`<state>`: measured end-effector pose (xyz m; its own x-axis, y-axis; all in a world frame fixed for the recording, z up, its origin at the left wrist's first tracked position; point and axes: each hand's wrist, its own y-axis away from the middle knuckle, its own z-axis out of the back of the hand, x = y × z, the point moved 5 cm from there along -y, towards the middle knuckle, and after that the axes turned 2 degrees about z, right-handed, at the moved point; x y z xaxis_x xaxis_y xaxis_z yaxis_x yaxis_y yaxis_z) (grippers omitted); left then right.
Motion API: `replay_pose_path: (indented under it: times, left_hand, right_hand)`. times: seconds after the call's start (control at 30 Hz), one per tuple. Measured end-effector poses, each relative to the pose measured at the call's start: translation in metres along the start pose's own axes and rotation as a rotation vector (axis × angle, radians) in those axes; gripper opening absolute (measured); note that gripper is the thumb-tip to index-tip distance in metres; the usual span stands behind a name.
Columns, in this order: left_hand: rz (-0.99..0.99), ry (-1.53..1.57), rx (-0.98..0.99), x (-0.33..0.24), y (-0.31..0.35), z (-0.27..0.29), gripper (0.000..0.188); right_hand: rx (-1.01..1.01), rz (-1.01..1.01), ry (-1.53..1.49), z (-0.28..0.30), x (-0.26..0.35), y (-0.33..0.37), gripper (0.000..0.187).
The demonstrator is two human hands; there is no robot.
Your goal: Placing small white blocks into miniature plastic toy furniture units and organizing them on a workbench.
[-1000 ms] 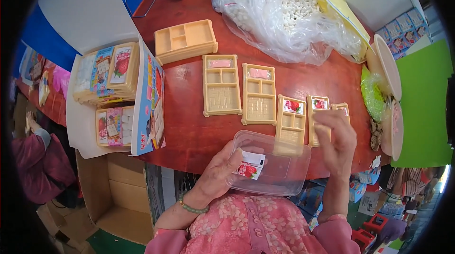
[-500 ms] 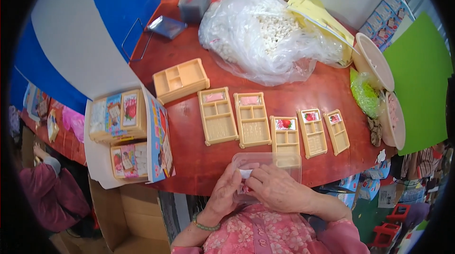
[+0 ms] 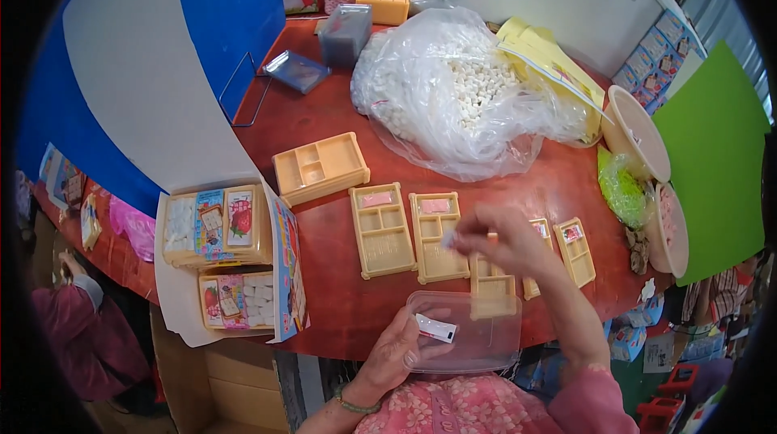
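My left hand (image 3: pixel 396 353) is at the left edge of a clear plastic container (image 3: pixel 494 345) near my body. Its fingers are curled round a small white packet (image 3: pixel 437 328), which shows over the container. My right hand (image 3: pixel 506 240) is raised over the row of trays, pinching a small whitish packet (image 3: pixel 447 238). Below the pinched packet is a beige compartment tray (image 3: pixel 441 260) with a pink packet (image 3: pixel 435 206) in its top section. To its left lies a similar tray (image 3: pixel 384 252). My right hand and forearm partly cover the trays to the right, including one by the container (image 3: pixel 492 284).
A large clear bag of white pieces (image 3: pixel 477 86) fills the back of the table. A stack of beige trays (image 3: pixel 320 168) and an open box of packed trays (image 3: pixel 218 227) stand at left. Two pale basins (image 3: pixel 639 130) lean at right. A co-worker's sleeve (image 3: pixel 85 337) shows far left.
My right hand has left the container and moved up and forward over the trays with a small packet. The left hand stays by the container. The view has tilted up slightly.
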<state>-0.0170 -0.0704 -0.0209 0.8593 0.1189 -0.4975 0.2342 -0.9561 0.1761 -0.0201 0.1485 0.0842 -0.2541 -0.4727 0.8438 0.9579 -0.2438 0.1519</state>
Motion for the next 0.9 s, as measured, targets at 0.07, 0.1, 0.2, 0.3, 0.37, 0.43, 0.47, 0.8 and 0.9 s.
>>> replay_pose_path:
  times: [0.07, 0.1, 0.2, 0.3, 0.37, 0.43, 0.47, 0.8, 0.9]
  left_hand:
    - [0.011, -0.028, 0.023, 0.0, -0.001, -0.001, 0.073]
    - [0.008, -0.026, 0.022, 0.0, -0.002, -0.001, 0.073]
    - [0.031, -0.029, -0.013, 0.0, -0.002, 0.0, 0.073]
    - [0.068, -0.001, -0.041, -0.004, 0.0, -0.005, 0.092]
    - [0.103, 0.034, -0.053, -0.002, 0.001, -0.006, 0.104]
    - [0.105, 0.034, -0.062, -0.002, 0.002, -0.005, 0.103]
    - [0.107, 0.027, -0.054, -0.002, 0.001, -0.006, 0.102]
    - [0.018, -0.01, -0.072, -0.008, -0.006, -0.003, 0.077]
    - [0.007, -0.013, -0.105, -0.011, -0.006, -0.006, 0.067]
  right_hand:
    - [-0.119, 0.161, 0.279, 0.013, -0.003, -0.032, 0.01]
    - [-0.116, 0.163, 0.28, 0.015, -0.014, -0.045, 0.01]
    - [-0.042, 0.288, 0.393, 0.012, -0.03, -0.07, 0.011]
    - [0.005, 0.436, 0.509, 0.007, -0.031, -0.078, 0.012]
    - [0.063, 0.413, 0.478, 0.002, -0.038, -0.081, 0.011]
    - [0.065, 0.384, 0.444, -0.002, -0.041, -0.08, 0.01]
    - [0.052, 0.354, 0.422, -0.002, -0.044, -0.079, 0.009]
    - [-0.184, 0.506, 0.569, -0.019, 0.017, -0.012, 0.017]
    - [0.152, 0.36, 0.467, -0.044, 0.035, 0.029, 0.021]
